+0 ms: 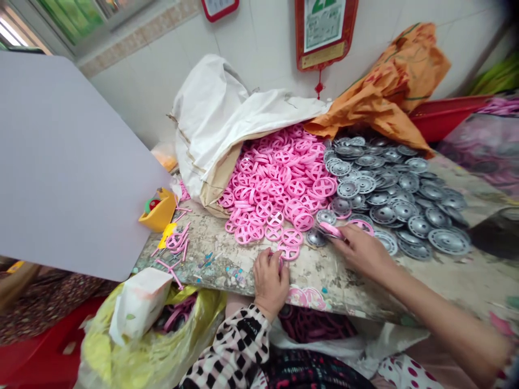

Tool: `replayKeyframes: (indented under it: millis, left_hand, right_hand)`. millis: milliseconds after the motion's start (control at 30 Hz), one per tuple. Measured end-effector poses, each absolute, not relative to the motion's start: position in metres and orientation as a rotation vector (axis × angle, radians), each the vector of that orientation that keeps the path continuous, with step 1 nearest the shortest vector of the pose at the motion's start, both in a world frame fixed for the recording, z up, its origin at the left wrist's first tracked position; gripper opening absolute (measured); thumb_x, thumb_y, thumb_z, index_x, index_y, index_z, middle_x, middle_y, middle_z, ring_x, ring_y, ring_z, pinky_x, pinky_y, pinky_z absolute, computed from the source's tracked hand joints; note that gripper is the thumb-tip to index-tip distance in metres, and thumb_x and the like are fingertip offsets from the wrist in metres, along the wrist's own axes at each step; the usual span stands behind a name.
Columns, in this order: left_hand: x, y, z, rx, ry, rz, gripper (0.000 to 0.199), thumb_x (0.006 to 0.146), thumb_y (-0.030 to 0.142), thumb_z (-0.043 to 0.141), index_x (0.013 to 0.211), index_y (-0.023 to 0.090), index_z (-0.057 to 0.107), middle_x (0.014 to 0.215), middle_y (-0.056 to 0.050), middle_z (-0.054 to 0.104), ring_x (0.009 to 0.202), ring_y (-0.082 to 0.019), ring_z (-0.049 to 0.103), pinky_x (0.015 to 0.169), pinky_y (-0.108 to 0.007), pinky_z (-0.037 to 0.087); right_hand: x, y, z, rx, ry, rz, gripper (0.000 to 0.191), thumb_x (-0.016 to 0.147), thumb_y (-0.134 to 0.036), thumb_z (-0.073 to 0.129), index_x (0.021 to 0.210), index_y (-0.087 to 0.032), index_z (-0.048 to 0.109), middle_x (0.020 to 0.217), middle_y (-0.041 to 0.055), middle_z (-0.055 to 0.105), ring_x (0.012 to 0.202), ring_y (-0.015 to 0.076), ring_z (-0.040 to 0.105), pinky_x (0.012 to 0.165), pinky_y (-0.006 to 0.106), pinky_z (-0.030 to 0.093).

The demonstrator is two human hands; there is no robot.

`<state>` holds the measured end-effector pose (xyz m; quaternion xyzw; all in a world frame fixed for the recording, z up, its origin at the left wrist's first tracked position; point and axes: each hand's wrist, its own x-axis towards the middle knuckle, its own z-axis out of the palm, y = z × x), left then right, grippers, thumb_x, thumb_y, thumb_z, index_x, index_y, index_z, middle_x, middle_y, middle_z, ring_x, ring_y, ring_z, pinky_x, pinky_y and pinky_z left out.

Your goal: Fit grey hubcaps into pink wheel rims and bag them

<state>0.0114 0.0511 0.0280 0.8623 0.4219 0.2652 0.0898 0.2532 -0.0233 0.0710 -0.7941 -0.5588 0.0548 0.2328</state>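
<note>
My left hand rests at the table's front edge, fingers curled down over a pink spoked wheel, of which only a bit shows between them. Just beyond its fingertips lies another pink wheel. My right hand pinches a pink wheel on its side, low over the table. A grey disc lies right beside it, partly covered; whether they touch I cannot tell. Past my hands spread a heap of pink wheels and, to its right, a heap of grey hubcap-like discs.
A white sack and an orange sack lie behind the heaps. A pale board stands at left, near a yellow container and pink sticks. Below the table edge hangs a yellow bag of parts.
</note>
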Motion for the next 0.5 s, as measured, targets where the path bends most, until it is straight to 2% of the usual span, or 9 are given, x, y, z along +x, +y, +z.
replayKeyframes:
  millis: [133, 233, 300, 367, 433, 500]
  left_hand:
    - [0.012, 0.052, 0.029, 2.565, 1.248, 0.800, 0.034, 0.086, 0.027, 0.050, 0.119, 0.022, 0.055, 0.123, -0.011, 0.048, 0.117, -0.024, 0.044, 0.099, -0.044, 0.040]
    - [0.012, 0.052, 0.028, 2.579, 1.228, 0.823, 0.033, 0.087, 0.028, 0.048, 0.119, 0.022, 0.055, 0.122, -0.011, 0.048, 0.117, -0.024, 0.044, 0.099, -0.044, 0.039]
    - [0.011, 0.051, 0.029, 2.626, 1.178, 0.834, 0.032, 0.088, 0.028, 0.048, 0.119, 0.022, 0.055, 0.123, -0.011, 0.048, 0.118, -0.024, 0.044, 0.100, -0.045, 0.038]
    - [0.011, 0.050, 0.030, 2.674, 1.127, 0.846, 0.031, 0.088, 0.027, 0.047, 0.118, 0.022, 0.056, 0.124, -0.011, 0.048, 0.119, -0.024, 0.043, 0.101, -0.045, 0.036]
    - [0.010, 0.049, 0.032, 2.688, 1.107, 0.859, 0.030, 0.089, 0.026, 0.046, 0.117, 0.022, 0.058, 0.124, -0.010, 0.048, 0.119, -0.023, 0.042, 0.102, -0.044, 0.035]
    - [0.008, 0.048, 0.036, 2.685, 1.085, 0.864, 0.030, 0.089, 0.029, 0.047, 0.116, 0.023, 0.058, 0.124, -0.010, 0.048, 0.119, -0.023, 0.042, 0.102, -0.043, 0.034]
  right_hand:
    - [0.249, -0.030, 0.063, -1.774, -0.867, 0.856, 0.034, 0.073, -0.052, 0.058, 0.082, -0.019, 0.058, 0.070, 0.0023, 0.062, 0.063, 0.0170, 0.056, 0.057, 0.028, 0.043]
    - [0.249, -0.035, 0.053, -1.587, -0.551, 1.087, 0.033, 0.064, -0.047, 0.066, 0.079, -0.020, 0.055, 0.070, 0.0015, 0.061, 0.057, 0.0142, 0.054, 0.051, 0.026, 0.045]
    - [0.253, -0.038, 0.046, -1.634, -0.523, 1.037, 0.033, 0.063, -0.044, 0.066, 0.085, -0.021, 0.056, 0.073, 0.0019, 0.062, 0.057, 0.0145, 0.055, 0.049, 0.026, 0.045]
    - [0.258, -0.042, 0.041, -1.796, -0.636, 0.847, 0.040, 0.067, -0.044, 0.063, 0.100, -0.021, 0.058, 0.077, 0.0029, 0.063, 0.059, 0.0161, 0.056, 0.052, 0.028, 0.047]
    - [0.262, -0.045, 0.039, -2.011, -0.821, 0.568, 0.050, 0.071, -0.044, 0.061, 0.115, -0.020, 0.057, 0.082, 0.0054, 0.064, 0.064, 0.0184, 0.057, 0.059, 0.032, 0.047]
    - [0.265, -0.048, 0.038, -2.138, -0.978, 0.343, 0.053, 0.073, -0.043, 0.061, 0.119, -0.017, 0.058, 0.092, 0.0091, 0.064, 0.071, 0.0203, 0.058, 0.070, 0.035, 0.047]
